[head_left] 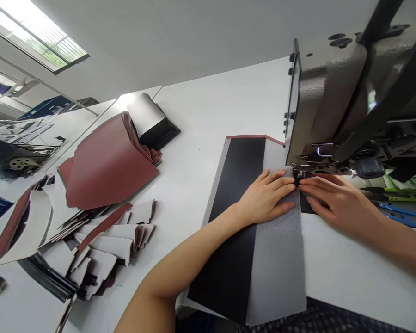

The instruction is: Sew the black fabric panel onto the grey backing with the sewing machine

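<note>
A sewing machine (327,88) stands at the right, its presser foot (296,175) down by the edge of a fabric panel. The panel has a grey mesh part (279,268), a black smooth strip (229,259) and a dark red edge at its far end. My left hand (268,196) lies flat on the mesh, fingers spread, just left of the presser foot. My right hand (336,201) rests to the right of the foot, fingers stretched out with their tips close to it. A small dark piece shows under its thumb; the rest there is hidden.
Dark red sheets (107,162) lie stacked on the white table (190,175), with black pieces (159,132) behind them. Many pale-backed cut pieces (107,249) spread at the left. Blue and green tools (402,215) lie beyond my right hand. Another machine (17,157) stands far left.
</note>
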Available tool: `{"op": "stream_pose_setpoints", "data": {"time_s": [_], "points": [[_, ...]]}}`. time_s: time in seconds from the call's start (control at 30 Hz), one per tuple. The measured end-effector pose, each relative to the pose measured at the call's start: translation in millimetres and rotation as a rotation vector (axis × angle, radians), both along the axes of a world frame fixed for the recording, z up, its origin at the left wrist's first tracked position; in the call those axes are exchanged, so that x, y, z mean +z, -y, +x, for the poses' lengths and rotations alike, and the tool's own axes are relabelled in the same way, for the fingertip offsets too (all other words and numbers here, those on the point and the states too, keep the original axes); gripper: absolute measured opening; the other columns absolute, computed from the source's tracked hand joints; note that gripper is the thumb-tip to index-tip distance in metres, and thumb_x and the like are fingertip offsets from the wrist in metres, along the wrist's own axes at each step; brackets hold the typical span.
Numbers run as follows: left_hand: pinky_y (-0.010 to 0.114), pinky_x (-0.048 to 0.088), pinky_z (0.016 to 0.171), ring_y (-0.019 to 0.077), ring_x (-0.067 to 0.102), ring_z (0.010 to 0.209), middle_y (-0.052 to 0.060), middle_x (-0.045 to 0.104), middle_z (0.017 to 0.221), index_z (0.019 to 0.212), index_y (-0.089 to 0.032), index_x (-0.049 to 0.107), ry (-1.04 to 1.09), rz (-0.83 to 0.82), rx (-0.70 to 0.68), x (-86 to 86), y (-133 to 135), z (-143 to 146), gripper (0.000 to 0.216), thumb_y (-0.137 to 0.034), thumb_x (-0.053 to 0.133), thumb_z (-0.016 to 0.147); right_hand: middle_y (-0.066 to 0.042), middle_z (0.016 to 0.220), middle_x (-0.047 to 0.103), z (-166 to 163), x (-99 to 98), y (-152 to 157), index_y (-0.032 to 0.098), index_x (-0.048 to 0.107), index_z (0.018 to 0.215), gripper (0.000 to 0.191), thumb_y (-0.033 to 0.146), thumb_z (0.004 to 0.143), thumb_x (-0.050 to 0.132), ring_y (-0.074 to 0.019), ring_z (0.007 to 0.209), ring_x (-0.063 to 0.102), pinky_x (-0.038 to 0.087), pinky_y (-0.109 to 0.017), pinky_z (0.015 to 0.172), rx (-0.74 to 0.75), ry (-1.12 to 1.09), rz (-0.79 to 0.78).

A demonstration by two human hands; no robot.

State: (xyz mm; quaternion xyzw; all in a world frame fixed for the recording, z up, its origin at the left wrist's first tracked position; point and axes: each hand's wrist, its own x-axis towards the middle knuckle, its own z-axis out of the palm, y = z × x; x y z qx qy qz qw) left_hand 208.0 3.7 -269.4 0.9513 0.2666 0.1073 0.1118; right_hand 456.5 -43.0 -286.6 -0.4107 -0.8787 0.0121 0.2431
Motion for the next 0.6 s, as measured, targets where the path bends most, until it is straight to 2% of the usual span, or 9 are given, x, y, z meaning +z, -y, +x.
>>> {"op": "stream_pose_setpoints", "data": {"time_s": [0.27,0.4,0.5,0.6], "points": [[0.049,0.030,0.122,0.0271,0.044,0.142,0.009,0.059,0.142,0.130,-0.019,0.059,-0.011,-0.012,0.024,1.5,-15,6,0.040,-0.044,0.046,0.103,-0.005,0.126,0.069,4,-7.1,-8,0.024,0.067,0.126,0.033,0.026,0.098,0.050,-0.0239,0.104,0.068,0.052,-0.041,0.089,-0.105,-0.039,-0.005],[0.047,0.035,0.117,0.0276,0.051,0.135,0.011,0.064,0.134,0.126,-0.018,0.061,-0.015,0.006,0.032,2.9,-30,13,0.036,-0.040,0.047,0.102,-0.005,0.125,0.070,4,-8.6,-10,0.023,0.068,0.124,0.031,0.024,0.098,0.049,-0.0227,0.100,0.070,0.052,-0.042,0.092,-0.125,-0.036,0.033],[0.044,0.039,0.114,0.0264,0.052,0.132,0.012,0.061,0.136,0.129,-0.018,0.059,-0.013,0.017,0.019,2.1,-42,14,0.037,-0.040,0.047,0.102,-0.006,0.123,0.071,3,-6.3,-6,0.022,0.070,0.119,0.029,0.022,0.099,0.050,-0.0229,0.109,0.067,0.051,-0.042,0.097,-0.076,-0.017,0.087],[0.042,0.041,0.112,0.0253,0.056,0.126,0.012,0.064,0.130,0.125,-0.017,0.061,-0.027,0.060,0.030,2.6,-45,13,0.035,-0.040,0.048,0.102,-0.008,0.125,0.069,0,6.1,6,0.019,0.070,0.120,0.030,0.017,0.097,0.051,-0.0248,0.121,0.060,0.049,-0.045,0.104,0.064,0.003,0.107]]}}
